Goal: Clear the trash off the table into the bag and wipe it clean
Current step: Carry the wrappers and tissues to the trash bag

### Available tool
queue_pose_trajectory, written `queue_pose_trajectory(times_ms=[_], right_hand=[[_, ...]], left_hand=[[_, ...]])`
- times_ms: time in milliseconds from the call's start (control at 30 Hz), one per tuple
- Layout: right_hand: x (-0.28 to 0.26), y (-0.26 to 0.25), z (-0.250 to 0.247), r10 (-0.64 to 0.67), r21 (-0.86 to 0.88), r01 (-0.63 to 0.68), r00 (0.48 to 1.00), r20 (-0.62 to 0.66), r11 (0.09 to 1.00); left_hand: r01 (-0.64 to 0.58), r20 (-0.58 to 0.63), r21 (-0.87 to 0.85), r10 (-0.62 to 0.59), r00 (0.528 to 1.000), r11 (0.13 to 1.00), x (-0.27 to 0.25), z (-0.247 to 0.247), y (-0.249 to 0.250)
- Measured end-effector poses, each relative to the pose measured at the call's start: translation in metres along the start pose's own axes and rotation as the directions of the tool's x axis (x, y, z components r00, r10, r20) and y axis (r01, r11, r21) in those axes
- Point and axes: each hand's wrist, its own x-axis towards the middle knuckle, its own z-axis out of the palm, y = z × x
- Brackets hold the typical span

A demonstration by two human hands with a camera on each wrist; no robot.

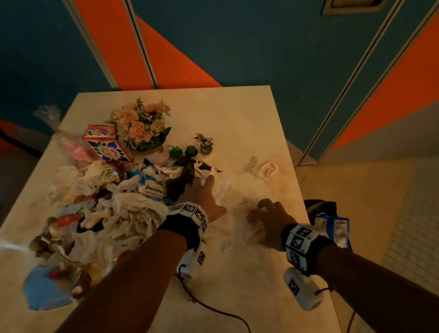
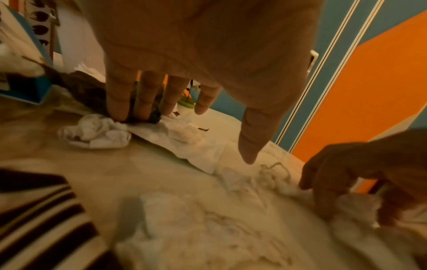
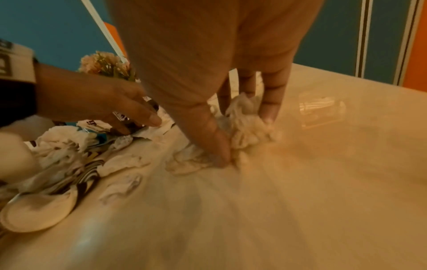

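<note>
Now right hand (image 3: 231, 117) pinches crumpled white tissue (image 3: 247, 124) — left hand (image 1: 202, 193), fingers straight, presses dark wrapper (image 1: 179, 183).

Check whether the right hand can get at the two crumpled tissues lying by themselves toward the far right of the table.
Probably yes. The crumpled tissues lie on bare table beyond the right hand, with nothing between. But that hand already grips a tissue wad, so it may need to drop it first.
</note>
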Motion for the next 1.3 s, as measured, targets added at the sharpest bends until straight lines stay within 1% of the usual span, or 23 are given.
queue_pose_trajectory(times_ms=[67, 133, 200, 300, 367, 467, 500, 567, 633, 700, 800, 867, 933, 1000, 1100, 1167, 1200, 1300], right_hand=[[0.009, 0.001, -0.002, -0.022, 0.002, 0.022, 1.000, -0.002, 1.000], [0.018, 0.005, -0.004, -0.009, 0.039, 0.009, 1.000, 0.016, 0.999], [0.026, 0.013, -0.012, 0.017, 0.100, -0.016, 1.000, -0.004, 0.995], [0.038, 0.025, -0.036, 0.065, 0.192, -0.033, 0.984, -0.167, 0.981], [0.051, 0.034, -0.052, 0.103, 0.239, -0.048, 0.969, -0.226, 0.970], [0.081, 0.047, -0.066, 0.177, 0.320, -0.096, 0.956, -0.235, 0.943], [0.091, 0.050, -0.069, 0.188, 0.336, -0.103, 0.954, -0.234, 0.936], [0.107, 0.052, -0.072, 0.195, 0.328, -0.120, 0.960, -0.203, 0.937], [0.119, 0.049, -0.075, 0.181, 0.303, -0.122, 0.968, -0.175, 0.945], [0.127, 0.046, -0.077, 0.165, 0.345, -0.104, 0.974, -0.155, 0.933], [0.134, 0.042, -0.072, 0.178, 0.355, -0.097, 0.963, -0.202, 0.930], [0.133, 0.038, -0.069, 0.205, 0.350, -0.117, 0.952, -0.227, 0.929], [0.132, 0.036, -0.066, 0.237, 0.384, -0.139, 0.946, -0.220, 0.913], [0.129, 0.036, -0.067, 0.272, 0.449, -0.156, 0.940, -0.206, 0.880], [0.121, 0.035, -0.072, 0.305, 0.491, -0.163, 0.926, -0.222, 0.856], [0.112, 0.032, -0.076, 0.294, 0.495, -0.143, 0.924, -0.243, 0.857], [0.107, 0.030, -0.077, 0.276, 0.502, -0.111, 0.924, -0.266, 0.858], [0.091, 0.021, -0.081, 0.225, 0.533, -0.010, 0.913, -0.340, 0.846]], left_hand=[[0.037, 0.021, 0.038, -0.038, 0.999, 0.999, 0.006, 0.001, 0.001], [0.068, 0.017, 0.061, -0.069, 0.997, 0.996, 0.012, 0.003, 0.004], [0.080, -0.002, 0.086, -0.080, 0.997, 0.993, 0.017, 0.007, 0.007], [0.089, -0.071, 0.130, -0.080, 0.994, 0.988, 0.024, 0.011, 0.011], [0.089, -0.091, 0.171, -0.074, 0.993, 0.981, 0.026, 0.012, 0.012], [0.054, -0.103, 0.286, -0.025, 0.994, 0.957, 0.026, 0.015, 0.014], [0.046, -0.122, 0.298, -0.010, 0.993, 0.954, 0.027, 0.015, 0.014], [0.034, -0.145, 0.273, 0.006, 0.989, 0.961, 0.027, 0.011, 0.012], [0.017, -0.136, 0.227, 0.014, 0.991, 0.974, 0.028, 0.007, 0.009], [-0.011, -0.115, 0.221, 0.037, 0.993, 0.975, 0.027, 0.005, 0.007], [-0.027, -0.106, 0.234, 0.053, 0.993, 0.972, 0.024, 0.003, 0.003], [-0.025, -0.106, 0.197, 0.047, 0.993, 0.980, 0.021, 0.002, 0.000], [-0.010, -0.136, 0.106, 0.025, 0.990, 0.994, 0.017, 0.000, -0.003], [-0.013, -0.186, 0.016, 0.016, 0.982, 1.000, 0.009, -0.005, -0.007], [-0.037, -0.305, -0.097, 0.006, 0.952, 0.995, -0.006, -0.018, -0.013], [-0.045, -0.362, -0.197, -0.030, 0.932, 0.979, -0.017, -0.029, -0.018], [-0.050, -0.386, -0.239, -0.047, 0.921, 0.970, -0.023, -0.035, -0.022], [-0.096, -0.466, -0.301, -0.059, 0.883, 0.949, -0.038, -0.051, -0.034]])
